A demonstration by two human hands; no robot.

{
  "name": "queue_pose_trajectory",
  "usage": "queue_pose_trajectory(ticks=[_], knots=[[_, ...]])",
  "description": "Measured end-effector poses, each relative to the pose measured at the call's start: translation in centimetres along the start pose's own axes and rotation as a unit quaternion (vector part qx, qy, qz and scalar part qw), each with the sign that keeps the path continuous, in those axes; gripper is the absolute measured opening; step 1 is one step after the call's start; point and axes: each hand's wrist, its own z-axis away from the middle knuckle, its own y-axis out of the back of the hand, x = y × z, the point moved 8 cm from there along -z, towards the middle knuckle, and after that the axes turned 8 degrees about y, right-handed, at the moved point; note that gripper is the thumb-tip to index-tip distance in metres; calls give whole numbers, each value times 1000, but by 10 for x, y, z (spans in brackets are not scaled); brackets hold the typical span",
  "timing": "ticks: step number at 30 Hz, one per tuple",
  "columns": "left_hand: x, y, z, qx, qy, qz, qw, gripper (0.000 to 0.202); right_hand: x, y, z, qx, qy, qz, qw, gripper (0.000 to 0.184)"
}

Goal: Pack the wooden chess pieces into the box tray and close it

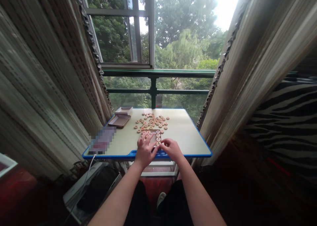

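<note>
The open box point(154, 137) sits near the front edge of the counter point(184, 130), directly under the left hand point(145, 151) and just beside the right hand point(172, 149). The left fingers fan apart across the left part of the box, covering some of the xiangqi pieces inside, while the left thumb stretches toward the lower right corner. The right fingers are bent, with the thumb and index finger close to that same corner. Whether either hand's fingers grip a piece or the box rim is too small to make out.

Along the box's right side, a column of round pieces point(158, 139) lies face up; its lowest piece is between the left thumb and the right fingertips. More pieces show in the top left, beyond the left fingertips. Between these groups, part of the box floor is bare.

Loose xiangqi pieces point(160, 125) lie scattered beyond the box, out of both hands' reach of touch. Farther left stand two shallow trays point(119, 121).
</note>
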Motion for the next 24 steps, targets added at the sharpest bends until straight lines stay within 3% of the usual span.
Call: queue_pose_trajectory(ticks=[24], knots=[[-4,-5,-1,-27,16,11,999,22,-2,1,-1,-7,-6,-6,1000,13]])
